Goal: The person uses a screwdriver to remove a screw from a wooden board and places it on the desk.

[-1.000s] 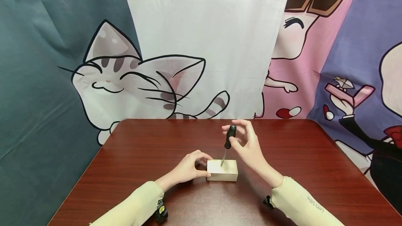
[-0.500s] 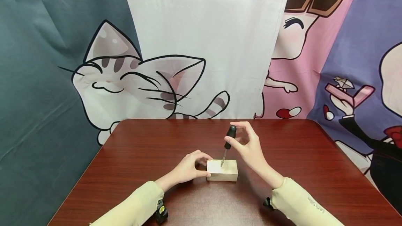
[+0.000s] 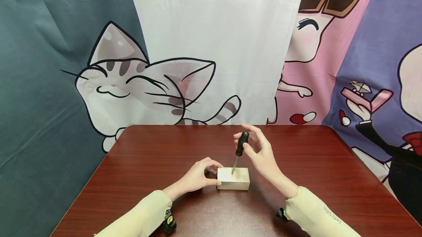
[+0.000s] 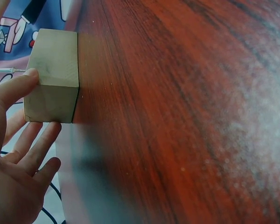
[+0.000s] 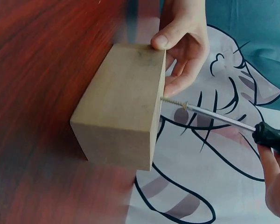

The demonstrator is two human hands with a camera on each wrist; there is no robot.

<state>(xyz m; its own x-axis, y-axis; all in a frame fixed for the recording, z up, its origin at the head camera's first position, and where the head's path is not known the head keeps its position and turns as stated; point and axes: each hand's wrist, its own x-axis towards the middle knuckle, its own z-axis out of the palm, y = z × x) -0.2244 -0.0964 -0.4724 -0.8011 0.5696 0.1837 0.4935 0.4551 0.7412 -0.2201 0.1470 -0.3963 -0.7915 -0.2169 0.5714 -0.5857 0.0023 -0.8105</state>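
At the left, nothing has shifted over the last half second: the left hand (image 3: pixel 196 177) holds its place, and so does the wooden block (image 3: pixel 233 185). The change is at the right. The fingers of the right hand (image 3: pixel 262 158), then drawn in closer about the screwdriver (image 3: pixel 242 144), have spread apart, the index finger reaching up past the top of the handle. That looks like a loosened grip between turns, with the driving of the screw (image 5: pixel 174 101) still unfinished, since a length of thread shows outside the block.

The left hand, partly spread, pinches the block's left end, thumb at the near corner and a fingertip at the far one. The block rests on the table (image 3: pixel 148 152), between the hands, just right of the left palm. The screw stands in its top face, its head meeting the driver's tip. The screwdriver rises from there, leaning right. The right hand, above and right of the block, curls loosely round the handle, thumb against it; how firmly, one cannot tell.
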